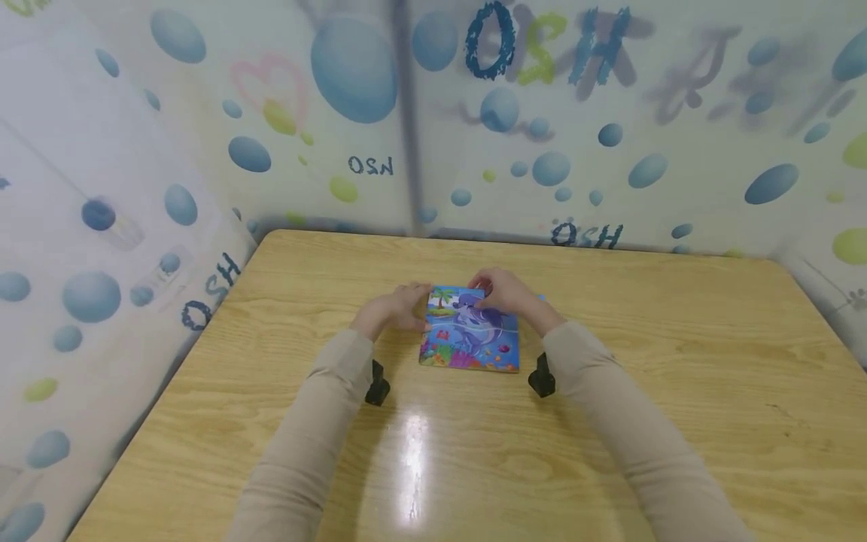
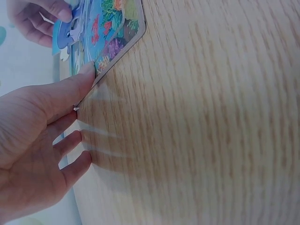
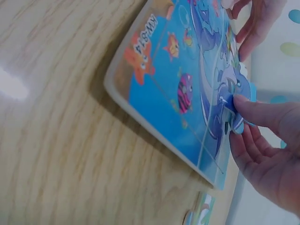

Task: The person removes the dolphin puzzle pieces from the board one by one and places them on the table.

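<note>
Puzzle piece [image 2: 60, 37] is pinched by right fingers [image 3: 262, 113]; board [image 1: 474, 350], only edge-touched by spread left fingers [image 2: 70, 89], could get shoved askew if pushed too hard.

Cannot see the upper right part of the puzzle [image 1: 470, 342] in the head view — covered by the right hand [image 1: 506, 291]. Cannot identify the small printed piece [image 3: 205, 209] at the right wrist view's bottom edge — cut off, blurred, too little showing to tell.
</note>
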A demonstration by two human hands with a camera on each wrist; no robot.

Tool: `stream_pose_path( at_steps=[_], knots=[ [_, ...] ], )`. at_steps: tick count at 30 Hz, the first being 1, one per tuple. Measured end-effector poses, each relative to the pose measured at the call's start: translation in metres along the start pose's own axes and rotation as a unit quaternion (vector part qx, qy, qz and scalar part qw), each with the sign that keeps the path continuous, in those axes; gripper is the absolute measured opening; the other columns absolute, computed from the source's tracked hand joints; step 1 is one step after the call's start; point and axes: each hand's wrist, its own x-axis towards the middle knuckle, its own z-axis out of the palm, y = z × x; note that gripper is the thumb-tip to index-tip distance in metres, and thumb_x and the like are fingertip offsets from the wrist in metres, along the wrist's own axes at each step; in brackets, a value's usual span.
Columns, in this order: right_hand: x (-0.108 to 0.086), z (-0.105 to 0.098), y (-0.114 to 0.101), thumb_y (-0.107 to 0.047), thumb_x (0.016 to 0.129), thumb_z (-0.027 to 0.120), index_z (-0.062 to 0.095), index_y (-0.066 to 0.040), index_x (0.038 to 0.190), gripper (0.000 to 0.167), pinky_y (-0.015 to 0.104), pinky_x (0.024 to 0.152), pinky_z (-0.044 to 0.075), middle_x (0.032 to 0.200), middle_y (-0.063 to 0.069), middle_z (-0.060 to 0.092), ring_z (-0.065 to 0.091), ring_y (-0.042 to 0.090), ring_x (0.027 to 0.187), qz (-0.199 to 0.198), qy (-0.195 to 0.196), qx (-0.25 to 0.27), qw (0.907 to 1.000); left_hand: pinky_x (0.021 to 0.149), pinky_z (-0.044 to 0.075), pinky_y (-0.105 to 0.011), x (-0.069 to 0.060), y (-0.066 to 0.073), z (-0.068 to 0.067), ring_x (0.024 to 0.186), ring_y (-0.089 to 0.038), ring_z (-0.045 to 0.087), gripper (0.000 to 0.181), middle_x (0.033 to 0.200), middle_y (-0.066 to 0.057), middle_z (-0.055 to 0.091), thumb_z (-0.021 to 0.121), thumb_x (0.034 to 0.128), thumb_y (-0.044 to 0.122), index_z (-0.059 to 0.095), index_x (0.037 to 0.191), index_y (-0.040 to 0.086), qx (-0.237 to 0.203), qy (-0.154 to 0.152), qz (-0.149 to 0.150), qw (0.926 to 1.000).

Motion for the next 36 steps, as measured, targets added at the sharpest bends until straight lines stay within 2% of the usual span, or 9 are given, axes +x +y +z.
stream_pose_path(
  at_steps=[9,19,23,32,36],
  knots=[
    [-0.004,-0.006,0.000,-0.005,0.085,0.061,0.059,-0.003,0.113,0.027,0.041,0.092,0.047,0.118,0.019,0.057,0.052,0.031,0.109,0.018,-0.013,0.029,0.9993,0.115,0.013,-0.052,-0.001,0.002,-0.001,0.142,-0.032,0.005,0.079,0.155,-0.010,0.008,0.062,0.0868,0.026,0.013,0.148,0.015,0.005,-0.004,0.003,1.0000],
    [-0.008,-0.013,0.003,-0.007,0.086,0.060,0.059,-0.002,0.115,0.029,0.043,0.092,0.048,0.118,0.020,0.058,0.054,0.033,0.109,-0.007,-0.017,0.040,0.9990,0.115,0.011,-0.053,0.001,0.002,-0.001,0.142,-0.032,0.003,0.079,0.155,-0.009,0.006,0.061,0.0870,0.027,0.012,0.148,0.017,0.010,-0.005,0.002,0.9999],
    [-0.009,-0.016,0.006,-0.007,0.086,0.060,0.059,-0.002,0.116,0.030,0.042,0.093,0.048,0.119,0.020,0.058,0.053,0.034,0.112,0.001,-0.010,0.053,0.9986,0.115,0.011,-0.052,0.002,0.001,-0.001,0.142,-0.032,0.003,0.079,0.155,-0.010,0.006,0.061,0.0872,0.027,0.012,0.148,0.016,0.012,-0.004,0.005,0.9999],
    [-0.019,-0.025,0.016,-0.007,0.086,0.060,0.058,0.000,0.116,0.030,0.035,0.082,0.051,0.112,0.019,0.059,0.055,0.032,0.105,0.020,0.006,0.091,0.9956,0.115,0.013,-0.053,-0.001,0.000,-0.002,0.142,-0.033,0.004,0.079,0.155,-0.010,0.007,0.061,0.0871,0.027,0.012,0.148,0.015,0.013,-0.005,0.003,0.9999],
    [-0.026,-0.031,0.024,-0.009,0.087,0.059,0.057,0.001,0.117,0.031,0.037,0.080,0.052,0.109,0.019,0.058,0.057,0.030,0.098,0.022,0.009,0.097,0.9950,0.114,0.014,-0.053,-0.001,0.000,-0.002,0.142,-0.033,0.004,0.078,0.155,-0.011,0.007,0.061,0.0876,0.027,0.012,0.148,0.015,0.016,-0.007,0.006,0.9998]
  ],
)
